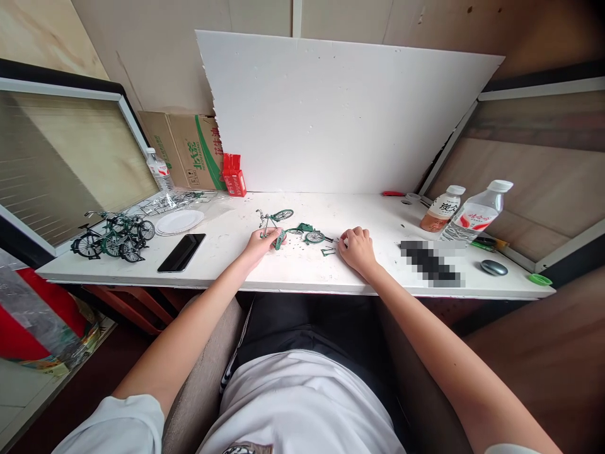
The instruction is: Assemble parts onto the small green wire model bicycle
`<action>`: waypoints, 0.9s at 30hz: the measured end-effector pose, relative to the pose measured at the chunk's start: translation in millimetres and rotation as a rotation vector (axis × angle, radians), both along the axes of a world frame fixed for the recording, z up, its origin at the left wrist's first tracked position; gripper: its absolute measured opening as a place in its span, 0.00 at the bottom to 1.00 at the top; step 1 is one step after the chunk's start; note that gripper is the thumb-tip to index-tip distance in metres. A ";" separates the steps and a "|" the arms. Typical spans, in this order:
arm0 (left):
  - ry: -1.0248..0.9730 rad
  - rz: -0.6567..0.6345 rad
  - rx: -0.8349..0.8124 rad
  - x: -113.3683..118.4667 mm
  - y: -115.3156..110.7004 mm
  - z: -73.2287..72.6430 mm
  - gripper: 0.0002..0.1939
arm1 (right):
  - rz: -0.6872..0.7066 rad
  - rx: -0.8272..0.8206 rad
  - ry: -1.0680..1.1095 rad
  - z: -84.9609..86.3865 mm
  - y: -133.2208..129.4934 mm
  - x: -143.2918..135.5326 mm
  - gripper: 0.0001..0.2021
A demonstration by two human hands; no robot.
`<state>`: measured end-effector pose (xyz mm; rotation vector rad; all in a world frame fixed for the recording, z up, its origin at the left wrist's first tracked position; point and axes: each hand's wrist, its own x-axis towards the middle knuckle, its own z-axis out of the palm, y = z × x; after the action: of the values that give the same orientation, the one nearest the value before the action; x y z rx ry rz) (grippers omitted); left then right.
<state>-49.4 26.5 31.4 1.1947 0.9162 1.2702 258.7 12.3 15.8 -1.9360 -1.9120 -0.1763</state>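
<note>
My left hand [259, 247] is closed on a partly built toy bicycle [268, 222], raised just over the white table. Its handlebar and one green-rimmed wheel point away from me. Between my hands lie loose bicycle parts: a dark green piece [305, 227], a spoked wheel [314, 237] and a small green bracket [328, 251]. Over at the right of these parts, my right hand [358, 251] rests at the tabletop with its fingers curled together. Whatever those fingertips pinch, if anything, is too small to make out.
Several finished toy bicycles [113, 236] crowd the left end, near a phone [182, 252] and a white paper plate [179, 222]. A brown drink bottle [437, 211], a water bottle [477, 211] and a computer mouse [494, 268] are at right. A white board [350, 113] stands behind.
</note>
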 end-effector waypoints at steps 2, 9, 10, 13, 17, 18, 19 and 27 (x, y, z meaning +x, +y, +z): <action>0.019 0.021 0.008 -1.0 0.9 -3.0 0.26 | 0.057 0.054 0.009 -0.5 -0.8 -1.4 0.12; 0.038 0.045 0.029 5.6 -1.1 -6.2 0.26 | 0.274 0.118 -0.034 3.8 -7.1 -13.1 0.14; 0.039 0.044 0.030 5.8 -0.8 -6.6 0.26 | 0.317 0.122 -0.040 5.4 -8.7 -17.3 0.14; 0.056 0.056 0.048 5.4 0.6 -8.8 0.26 | 0.461 0.124 -0.079 9.3 -11.5 -35.1 0.15; 0.075 0.028 0.070 4.6 2.4 -10.7 0.26 | 0.552 0.123 -0.193 12.5 -4.3 -57.8 0.19; 0.075 0.018 0.064 4.6 2.7 -10.9 0.27 | 0.565 0.116 -0.224 13.2 -0.5 -60.6 0.22; 0.076 0.017 0.056 4.7 3.0 -11.0 0.28 | 0.580 0.106 -0.249 14.0 3.7 -62.0 0.24; 0.085 0.037 0.058 6.2 4.2 -13.0 0.28 | 0.732 0.104 -0.281 14.7 24.8 -52.8 0.16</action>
<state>-43.2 30.7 18.5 1.2912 0.9729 1.2915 205.9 37.1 30.5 -1.0817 -2.5974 -0.3286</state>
